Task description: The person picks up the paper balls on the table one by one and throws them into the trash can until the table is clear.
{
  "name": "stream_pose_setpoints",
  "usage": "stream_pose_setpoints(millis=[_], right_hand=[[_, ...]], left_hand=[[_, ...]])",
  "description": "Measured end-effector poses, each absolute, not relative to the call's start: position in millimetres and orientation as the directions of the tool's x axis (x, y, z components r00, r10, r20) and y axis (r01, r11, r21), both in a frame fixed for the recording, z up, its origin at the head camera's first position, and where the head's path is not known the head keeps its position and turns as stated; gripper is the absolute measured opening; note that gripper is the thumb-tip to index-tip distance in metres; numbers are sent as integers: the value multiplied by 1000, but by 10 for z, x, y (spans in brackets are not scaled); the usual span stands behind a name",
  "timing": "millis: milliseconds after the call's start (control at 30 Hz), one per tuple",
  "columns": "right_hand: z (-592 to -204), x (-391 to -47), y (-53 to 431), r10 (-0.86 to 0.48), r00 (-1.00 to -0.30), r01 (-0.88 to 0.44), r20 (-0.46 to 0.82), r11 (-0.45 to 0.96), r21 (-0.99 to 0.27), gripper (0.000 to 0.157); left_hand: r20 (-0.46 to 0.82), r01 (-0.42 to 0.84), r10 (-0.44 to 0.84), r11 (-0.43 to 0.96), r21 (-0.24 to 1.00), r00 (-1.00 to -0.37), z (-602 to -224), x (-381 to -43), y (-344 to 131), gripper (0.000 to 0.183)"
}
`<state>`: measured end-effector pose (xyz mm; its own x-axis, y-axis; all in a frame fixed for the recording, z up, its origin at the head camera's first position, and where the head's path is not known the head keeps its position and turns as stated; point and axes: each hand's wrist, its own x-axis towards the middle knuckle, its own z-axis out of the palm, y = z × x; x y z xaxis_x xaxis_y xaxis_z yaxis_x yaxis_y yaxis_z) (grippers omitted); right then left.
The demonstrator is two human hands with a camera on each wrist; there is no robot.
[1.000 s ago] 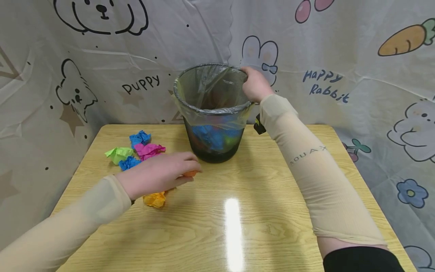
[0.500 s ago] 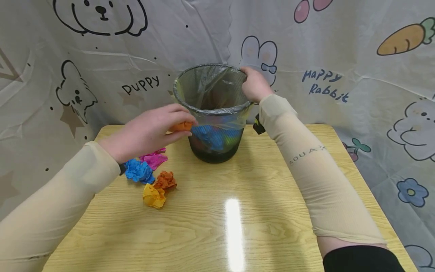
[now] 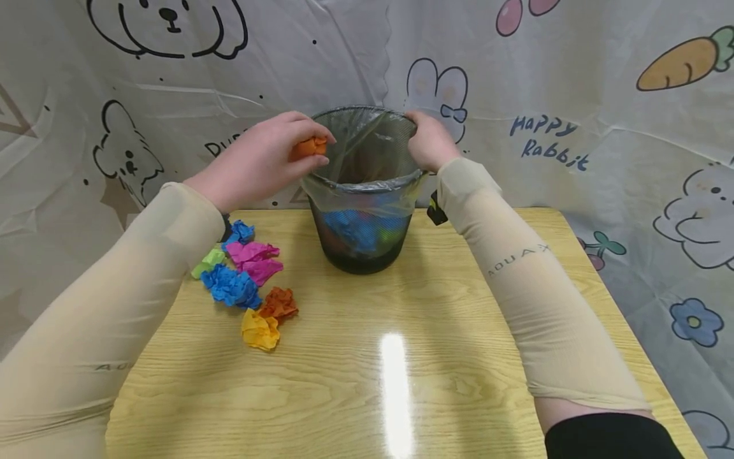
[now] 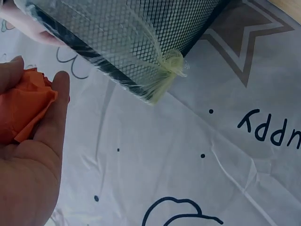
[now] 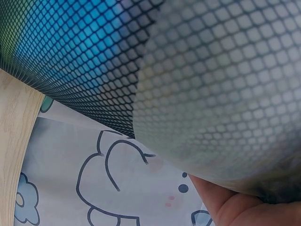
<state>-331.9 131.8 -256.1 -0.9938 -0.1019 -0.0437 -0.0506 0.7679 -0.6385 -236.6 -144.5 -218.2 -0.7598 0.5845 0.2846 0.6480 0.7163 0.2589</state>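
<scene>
My left hand (image 3: 269,153) pinches a crumpled orange paper ball (image 3: 309,148) at the left rim of a black mesh wastebasket (image 3: 360,255). In the left wrist view the same orange paper ball (image 4: 26,106) sits between thumb and fingers, with the basket's rim beyond it. A clear plastic bag (image 3: 367,203) lines the basket and folds over its rim. My right hand (image 3: 432,143) grips the rim on the right side, its fingers partly hidden behind the bag. Blue and other coloured crumpled paper (image 5: 84,33) shows through the mesh low in the basket.
Left of the basket on the wooden table (image 3: 447,357) lie crumpled papers: blue (image 3: 232,285), pink (image 3: 256,260), green (image 3: 209,261), dark orange (image 3: 280,303) and yellow-orange (image 3: 260,329). A printed curtain (image 3: 573,102) hangs close behind the basket.
My left hand has risen from the table beside the paper pile to the basket's left rim, carrying the orange paper ball. My right hand has kept its grip on the rim.
</scene>
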Motion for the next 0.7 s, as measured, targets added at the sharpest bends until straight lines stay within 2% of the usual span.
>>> stream_pose_setpoints(millis=[233,700], right_hand=[[-2552,-3309,1339,-93,-994,-35,-55,760,-649,66],[-2564,-3322,1321,-88,-994,-24,-68,764,-645,68]], left_hand=[[246,614,563,731,296,-789,-2179,-2597,-1306,39],[164,606,587,729,318,-793,-2141,-2916,-1012,39]])
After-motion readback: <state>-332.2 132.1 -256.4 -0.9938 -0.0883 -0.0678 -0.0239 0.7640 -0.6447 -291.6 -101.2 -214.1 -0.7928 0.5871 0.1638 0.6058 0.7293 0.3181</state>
